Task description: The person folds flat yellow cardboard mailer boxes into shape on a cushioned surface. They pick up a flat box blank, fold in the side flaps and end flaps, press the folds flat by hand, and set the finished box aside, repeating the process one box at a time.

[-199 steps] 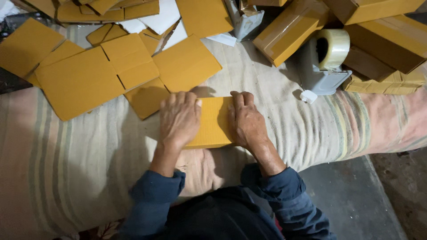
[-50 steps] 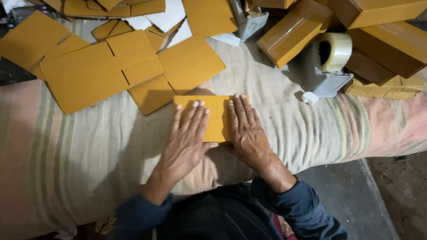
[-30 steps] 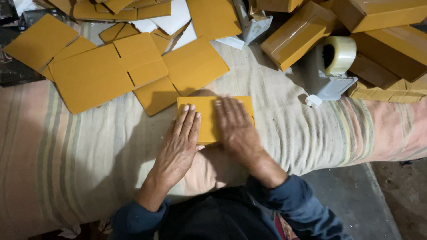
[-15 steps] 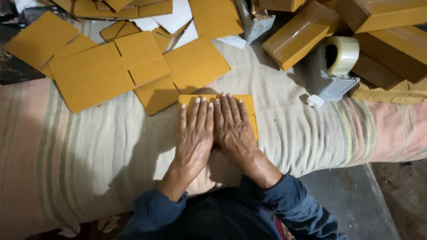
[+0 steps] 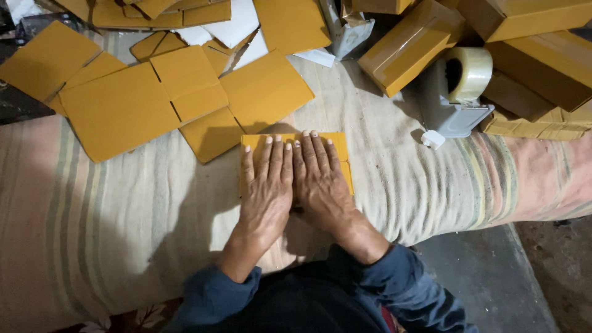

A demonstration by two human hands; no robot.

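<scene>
Folded yellow cardboard piece [image 5: 336, 143]: flat on the striped cloth [image 5: 123, 234], centre of view, mostly covered by both hands; top edge and right edge showing.

Left hand [image 5: 266, 191]: palm down, fingers straight and close together, pressed flat on the left part of the piece. Nothing gripped.

Right hand [image 5: 319, 185]: likewise flat, fingers extended, side by side with the left and touching it at the inner edge (thumbs hidden under the palms). Nothing gripped.

Flat unfolded carton blank [image 5: 154, 98]: yellow, lying just beyond the hands to the upper left, one flap near the folded piece's top left corner.

Further flat blanks [image 5: 49, 58]: scattered along the far edge of the cloth, overlapping one another.

Tape dispenser [image 5: 453, 98]: grey, with a roll of clear tape, to the upper right, well apart from the hands.

Taped yellow boxes [image 5: 410, 43]: closed, stacked beyond and beside the dispenser.

Blue sleeves [image 5: 394, 290]: at both wrists, bottom of view.
</scene>
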